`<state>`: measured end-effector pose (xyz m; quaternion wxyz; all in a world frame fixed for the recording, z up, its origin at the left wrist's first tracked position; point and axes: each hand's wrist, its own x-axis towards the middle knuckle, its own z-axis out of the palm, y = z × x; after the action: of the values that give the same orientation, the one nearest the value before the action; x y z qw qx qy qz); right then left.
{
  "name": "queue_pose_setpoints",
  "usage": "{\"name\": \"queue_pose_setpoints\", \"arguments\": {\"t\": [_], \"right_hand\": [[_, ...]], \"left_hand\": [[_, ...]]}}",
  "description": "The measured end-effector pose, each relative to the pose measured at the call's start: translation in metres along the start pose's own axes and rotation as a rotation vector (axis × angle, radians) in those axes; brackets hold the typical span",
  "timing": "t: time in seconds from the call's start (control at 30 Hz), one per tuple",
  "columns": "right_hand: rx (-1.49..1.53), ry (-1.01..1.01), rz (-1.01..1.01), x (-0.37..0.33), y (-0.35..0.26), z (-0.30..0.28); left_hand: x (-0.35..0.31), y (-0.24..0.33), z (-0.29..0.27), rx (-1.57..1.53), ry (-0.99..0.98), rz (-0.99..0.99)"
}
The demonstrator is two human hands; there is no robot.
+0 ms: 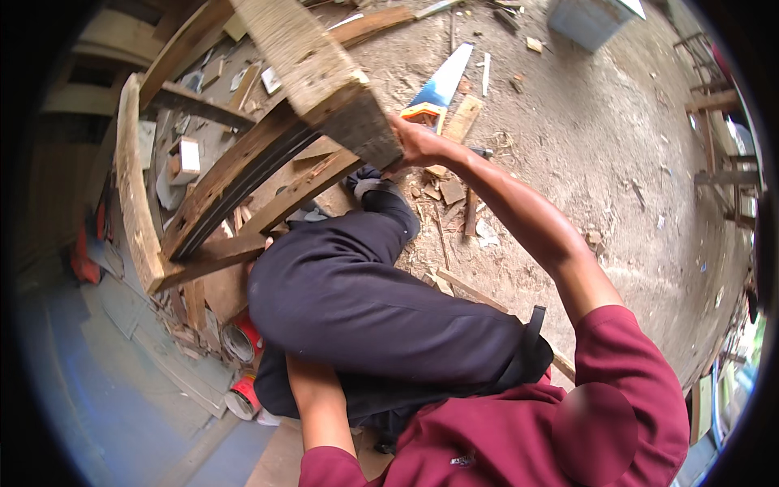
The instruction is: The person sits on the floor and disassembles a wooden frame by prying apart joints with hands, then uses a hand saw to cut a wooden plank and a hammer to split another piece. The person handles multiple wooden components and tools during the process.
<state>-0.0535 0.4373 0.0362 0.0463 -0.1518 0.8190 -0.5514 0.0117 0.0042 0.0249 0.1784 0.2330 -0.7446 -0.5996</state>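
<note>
A rough wooden frame [324, 73] of old nailed bars stands tilted in front of me, its thick top end toward the middle of the view. My right hand [418, 144] grips the corner of that end, fingers partly hidden behind the wood. My left forearm passes under my bent leg. Only a sliver of my left hand [268, 242] shows by the lower bar of the frame, and its fingers are hidden. Beyond my right hand a handsaw [438, 85] with a blue and white blade and an orange handle lies on the ground.
Wood offcuts [452, 191] and shavings litter the dirt floor. Near my left leg lie two red tins [242, 398]. A grey metal container [591, 23] stands at the far right. Blue-grey sheeting [89, 365] covers the lower left. A wooden rack [718, 178] stands along the right edge.
</note>
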Motion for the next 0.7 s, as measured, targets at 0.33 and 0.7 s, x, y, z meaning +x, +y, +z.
{"name": "queue_pose_setpoints", "arguments": {"t": [0.33, 0.7], "right_hand": [[0.062, 0.047, 0.000, -0.008, 0.006, 0.002], [0.010, 0.035, -0.027, -0.005, 0.012, -0.003]], "left_hand": [[0.001, -0.007, -0.007, 0.055, -0.023, -0.110], [-0.002, -0.008, -0.008, 0.075, -0.056, -0.141]]}}
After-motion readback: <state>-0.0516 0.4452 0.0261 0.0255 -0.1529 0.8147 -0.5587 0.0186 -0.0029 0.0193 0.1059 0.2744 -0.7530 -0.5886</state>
